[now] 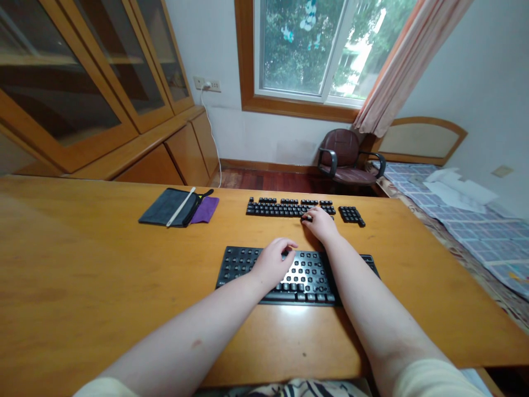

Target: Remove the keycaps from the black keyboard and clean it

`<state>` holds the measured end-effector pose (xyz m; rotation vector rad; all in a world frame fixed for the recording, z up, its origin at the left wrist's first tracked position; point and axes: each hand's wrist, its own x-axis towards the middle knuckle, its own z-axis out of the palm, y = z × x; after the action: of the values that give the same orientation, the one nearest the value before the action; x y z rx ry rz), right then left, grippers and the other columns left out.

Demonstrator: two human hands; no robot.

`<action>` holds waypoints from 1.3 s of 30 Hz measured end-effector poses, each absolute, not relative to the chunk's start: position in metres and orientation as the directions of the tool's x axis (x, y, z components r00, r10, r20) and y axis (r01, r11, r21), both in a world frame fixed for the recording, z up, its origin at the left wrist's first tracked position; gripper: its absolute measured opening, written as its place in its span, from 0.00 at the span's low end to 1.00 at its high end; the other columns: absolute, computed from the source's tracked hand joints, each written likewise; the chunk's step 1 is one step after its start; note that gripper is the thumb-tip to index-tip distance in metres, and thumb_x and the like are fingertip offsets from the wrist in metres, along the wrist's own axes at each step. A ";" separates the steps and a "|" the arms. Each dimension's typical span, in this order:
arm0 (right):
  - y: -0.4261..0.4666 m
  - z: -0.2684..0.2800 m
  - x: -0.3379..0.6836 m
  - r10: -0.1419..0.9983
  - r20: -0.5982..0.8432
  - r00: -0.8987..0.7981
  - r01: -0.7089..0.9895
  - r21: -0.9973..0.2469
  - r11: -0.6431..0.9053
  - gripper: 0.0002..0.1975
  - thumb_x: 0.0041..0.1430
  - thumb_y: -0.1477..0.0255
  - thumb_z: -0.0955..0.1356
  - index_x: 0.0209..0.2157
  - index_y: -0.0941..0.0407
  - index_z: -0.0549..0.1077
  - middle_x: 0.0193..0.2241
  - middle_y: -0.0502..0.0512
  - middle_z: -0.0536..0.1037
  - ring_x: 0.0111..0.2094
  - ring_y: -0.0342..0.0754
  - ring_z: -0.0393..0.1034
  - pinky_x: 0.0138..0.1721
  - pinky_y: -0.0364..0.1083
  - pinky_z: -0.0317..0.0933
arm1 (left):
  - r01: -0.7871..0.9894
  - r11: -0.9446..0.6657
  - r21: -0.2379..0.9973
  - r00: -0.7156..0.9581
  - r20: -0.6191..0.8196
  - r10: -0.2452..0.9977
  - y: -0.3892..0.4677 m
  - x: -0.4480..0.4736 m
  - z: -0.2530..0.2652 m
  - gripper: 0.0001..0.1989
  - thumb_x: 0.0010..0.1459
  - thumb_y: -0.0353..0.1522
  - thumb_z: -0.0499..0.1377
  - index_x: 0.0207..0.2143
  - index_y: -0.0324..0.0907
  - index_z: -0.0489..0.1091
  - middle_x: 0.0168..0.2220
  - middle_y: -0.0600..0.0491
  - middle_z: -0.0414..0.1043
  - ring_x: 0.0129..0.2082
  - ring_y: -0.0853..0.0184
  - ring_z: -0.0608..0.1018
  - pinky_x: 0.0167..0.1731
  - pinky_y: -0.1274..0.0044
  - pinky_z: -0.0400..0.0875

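Observation:
A black keyboard (308,270) lies on the table, many of its switches bare. Along its near edge a long space bar and several other keycaps are in place. My left hand (275,259) rests over its middle, fingers loosely curled, with a gap between thumb and forefinger and nothing seen between them. Beyond the keyboard, loose black keycaps (273,209) lie in rows, with a separate number-pad block (350,215) to the right. My right hand (320,223) reaches across the keyboard to the near row, its fingertips closed on a small black keycap (305,219).
Left of the keycap rows lie a dark grey zip pouch (159,207), a pale flat stick (181,207) and a purple cloth (205,210). The wooden table (103,264) ends near a glass-fronted cabinet (136,149), an office chair (345,157) and a bed (467,220).

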<state>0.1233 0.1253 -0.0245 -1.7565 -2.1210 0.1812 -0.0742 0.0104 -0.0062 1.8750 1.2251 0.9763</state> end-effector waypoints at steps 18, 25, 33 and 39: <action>0.128 -0.027 0.123 0.967 0.224 -0.119 0.922 -0.337 0.192 0.07 0.51 0.71 0.70 0.34 0.54 0.77 0.40 0.54 0.72 0.43 0.48 0.68 0.45 0.44 0.60 | 0.432 -0.286 0.855 0.277 0.176 0.945 0.011 -0.073 -0.006 0.09 0.55 0.28 0.54 0.39 0.42 0.70 0.38 0.51 0.72 0.39 0.66 0.74 0.43 0.72 0.69; 0.128 -0.027 0.124 0.965 0.241 -0.109 0.920 -0.344 0.189 0.08 0.51 0.70 0.70 0.35 0.54 0.76 0.41 0.54 0.72 0.43 0.48 0.68 0.45 0.44 0.61 | 0.419 -0.297 0.858 0.271 0.194 0.943 0.011 -0.073 -0.008 0.09 0.55 0.29 0.54 0.38 0.42 0.70 0.38 0.52 0.72 0.39 0.66 0.74 0.44 0.72 0.68; 0.129 -0.028 0.125 0.965 0.233 -0.119 0.919 -0.341 0.195 0.07 0.51 0.72 0.70 0.35 0.53 0.77 0.40 0.54 0.72 0.43 0.47 0.68 0.44 0.44 0.60 | 0.419 -0.295 0.859 0.268 0.194 0.944 0.011 -0.073 -0.009 0.09 0.55 0.28 0.54 0.38 0.42 0.70 0.38 0.52 0.72 0.39 0.66 0.74 0.44 0.72 0.68; 0.128 -0.028 0.124 0.968 0.221 -0.123 0.921 -0.337 0.194 0.08 0.52 0.72 0.70 0.36 0.52 0.77 0.41 0.53 0.72 0.42 0.47 0.68 0.43 0.43 0.60 | 0.413 -0.308 0.857 0.273 0.206 0.940 0.011 -0.073 -0.010 0.09 0.55 0.28 0.54 0.38 0.42 0.70 0.38 0.52 0.72 0.39 0.66 0.74 0.44 0.73 0.69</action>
<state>0.1238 0.1275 -0.0275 -1.7700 -2.0910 0.1640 -0.0733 0.0114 -0.0097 1.8544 1.2222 0.9716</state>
